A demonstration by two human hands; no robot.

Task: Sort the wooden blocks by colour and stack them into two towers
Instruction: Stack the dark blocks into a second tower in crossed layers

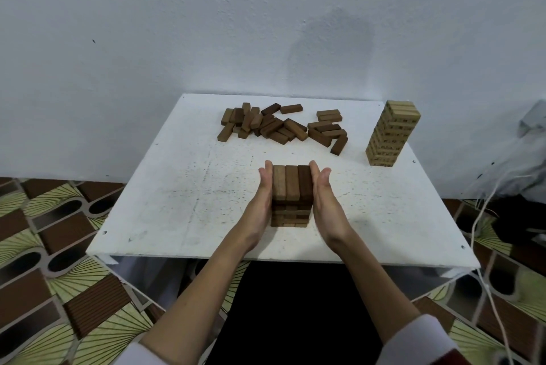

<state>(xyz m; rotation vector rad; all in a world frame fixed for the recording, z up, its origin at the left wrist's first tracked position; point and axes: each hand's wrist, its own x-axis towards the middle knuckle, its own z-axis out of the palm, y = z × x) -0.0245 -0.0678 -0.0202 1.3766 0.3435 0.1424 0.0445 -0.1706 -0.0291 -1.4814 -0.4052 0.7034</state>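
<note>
White square table [183, 217] set against a pale bluish-white wall [206, 25], plaster rough, with a faint darker patch [331, 45] right of centre and a small dark fleck at left. Tabletop paint scuffed and speckled, small screw holes near the corners. Floor [53, 246] tiled in a pattern of brown ribbed panels, yellow-green fan shapes and dark ovals with pale outlines. White cords [484, 246] hang at the right edge beside a dark, blurred bundle [520, 217] on the floor. Light dim and even, soft shadow on the tabletop.
</note>
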